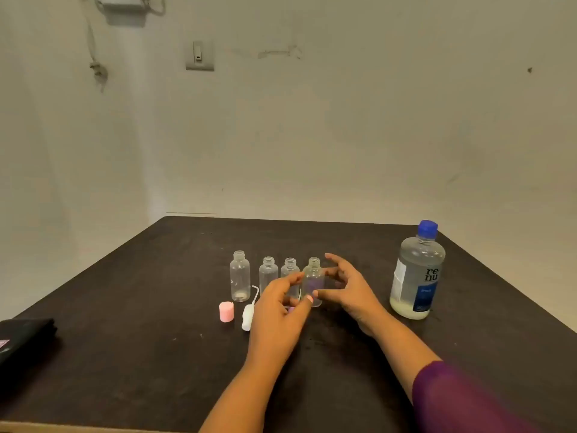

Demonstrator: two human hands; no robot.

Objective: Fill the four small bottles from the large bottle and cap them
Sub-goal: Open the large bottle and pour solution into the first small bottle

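Note:
Four small clear bottles stand uncapped in a row on the dark table (156, 307): the first bottle (239, 276), the second (268, 271), the third (289, 267) and the fourth (313, 276). My left hand (276, 310) reaches in from the front, its thumb and forefinger pinching the lower part of the fourth bottle. A small purple piece (290, 309) shows under its curled fingers. My right hand (346, 285) is beside the same bottle with fingers spread, thumb tip at its base. The large bottle (416, 273), blue-capped and partly full, stands to the right.
A pink cap (226, 311) and a white spray cap with a thin tube (248, 317) lie in front of the first bottle. A black object (25, 335) sits at the table's left edge. The wall rises behind the table's far edge.

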